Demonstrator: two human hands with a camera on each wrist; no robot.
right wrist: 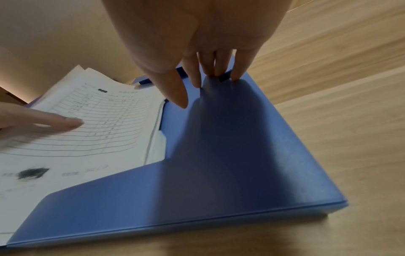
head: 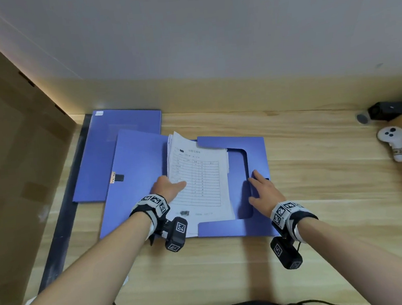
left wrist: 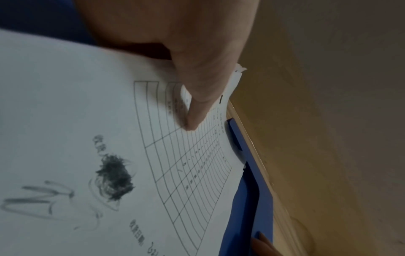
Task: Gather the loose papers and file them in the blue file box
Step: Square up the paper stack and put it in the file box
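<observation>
Head view: papers (head: 198, 177) are already lying in the open blue file box (head: 255, 147), long axis running away from you toward the wall, near end sticking out under the front flap. Far corners are curled up and fanned, so the stack isn't square yet.

Your left hand (head: 168, 188) is on the stack's left edge: thumb laid flat on top of the printed form, fingers hidden under or behind the sheets, so I can't tell whether you're pinching or only pressing. Left wrist view confirms the thumb pressing on the table grid of the top sheet.

Your right hand (head: 263, 192) is flat on the box's right-side flap, fingers straight, tips at the flap edge by the small black tab in the right wrist view. Grip there holds nothing, only pressing.

Key relation: stack sits just left of your right hand and directly under your left, so left is the nearer hand for seating it. My read: push the stack rightward into the tray recess, then fold the lid (head: 133, 172), which lies open to the left on the table (head: 320, 190), over. Second blue folder (head: 111, 136) sits behind, untouched.
</observation>
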